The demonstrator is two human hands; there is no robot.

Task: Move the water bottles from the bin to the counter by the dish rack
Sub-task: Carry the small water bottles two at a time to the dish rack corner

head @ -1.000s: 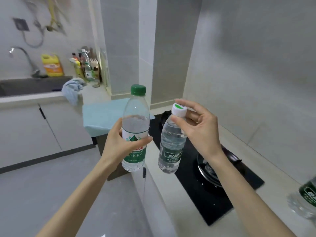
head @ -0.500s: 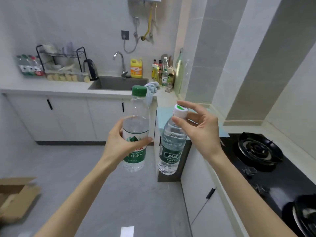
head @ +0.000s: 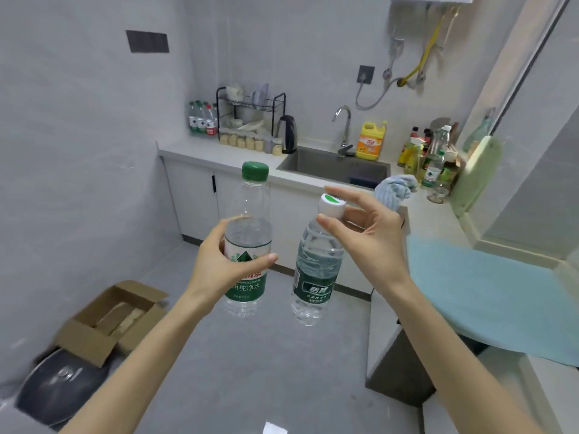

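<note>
My left hand grips a clear water bottle with a green cap around its middle, upright in mid-air. My right hand pinches the white cap of a second, dark-green-labelled bottle, which hangs tilted below my fingers. Far across the room, a black dish rack stands on the white counter. Several water bottles stand on that counter just left of the rack, against the wall.
A kettle, sink with tap and yellow detergent jug lie right of the rack. A blue mat covers the near counter at right. An open cardboard box and dark pan sit on the floor, left.
The view has swung left from the stove to the sink counter and rack, which now appear closer. Both hands keep the same hold on their bottles.
</note>
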